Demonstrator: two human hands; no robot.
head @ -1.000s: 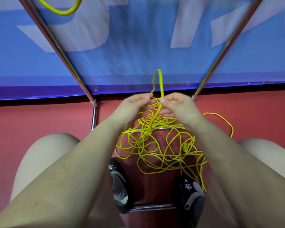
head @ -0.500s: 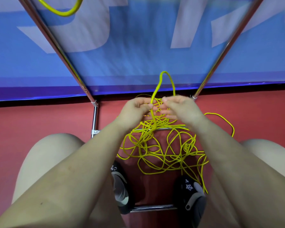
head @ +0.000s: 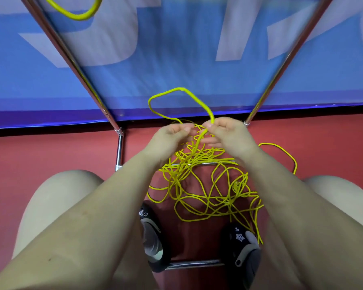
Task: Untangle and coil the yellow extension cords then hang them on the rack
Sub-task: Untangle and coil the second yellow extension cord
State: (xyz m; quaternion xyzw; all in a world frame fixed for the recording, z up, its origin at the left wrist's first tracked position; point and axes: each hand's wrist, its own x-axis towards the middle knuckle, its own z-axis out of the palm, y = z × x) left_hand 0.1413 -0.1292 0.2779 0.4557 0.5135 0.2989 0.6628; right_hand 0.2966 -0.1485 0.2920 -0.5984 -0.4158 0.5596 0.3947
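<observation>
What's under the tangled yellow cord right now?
Under the tangled cord lie the red floor and a chrome rack bar. Both hands cover the tangle's top.

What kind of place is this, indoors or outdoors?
Probably an indoor hall or sports room: a red floor, a blue banner with large white letters, and a chrome rack frame.

A single head-worn camera is looking steeply down and forward from the person's own eye level. It is sitting close above both forearms, which are running up from the bottom corners to the left hand and right hand near the middle. Knees and shoes are filling the lower part, while the red floor and blue banner are lying farther ahead.
</observation>
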